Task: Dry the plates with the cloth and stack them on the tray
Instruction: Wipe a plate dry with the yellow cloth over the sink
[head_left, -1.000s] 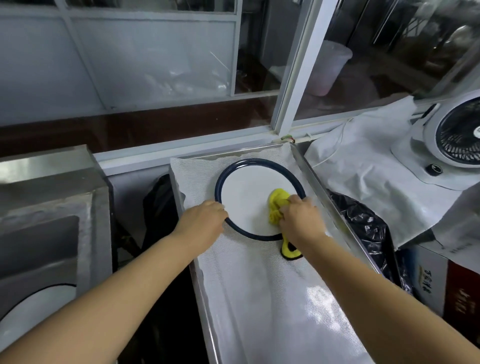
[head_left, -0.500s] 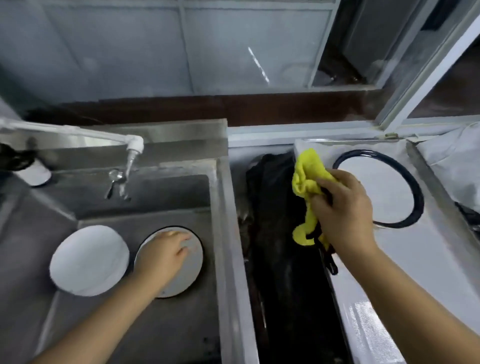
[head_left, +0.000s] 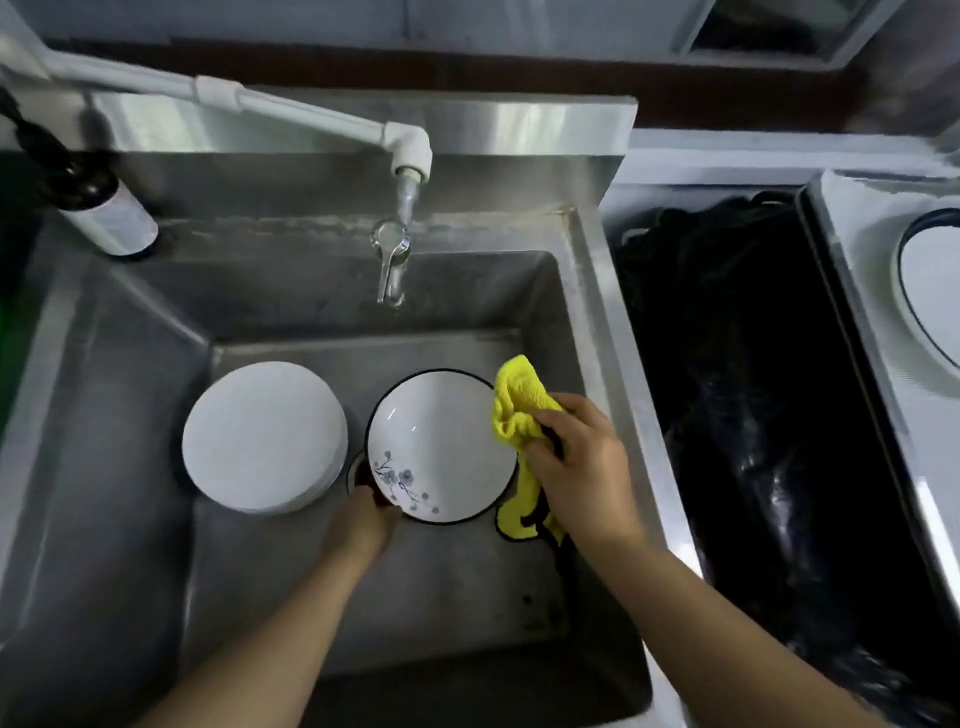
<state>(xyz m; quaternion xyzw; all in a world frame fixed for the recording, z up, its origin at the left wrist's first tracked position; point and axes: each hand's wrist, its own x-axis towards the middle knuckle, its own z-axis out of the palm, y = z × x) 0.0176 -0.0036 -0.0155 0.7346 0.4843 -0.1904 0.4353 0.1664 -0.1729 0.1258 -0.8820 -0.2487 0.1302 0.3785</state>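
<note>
Over the steel sink (head_left: 613, 332), a person's left hand (head_left: 363, 525) holds the near rim of a black-rimmed plate with a blossom print (head_left: 441, 447), its grip curled at the edge, while the right hand (head_left: 576, 462) stays bunched tight around a yellow cloth (head_left: 519, 410) at the plate's right rim. A stack of white plates (head_left: 262, 436) waits in the sink, left of the held plate; one plate (head_left: 932, 296) already lies on the tray (head_left: 836, 208), beyond the sink's right wall. A wet rim pinched at one edge could slip and knock the sink floor or the stack.
</note>
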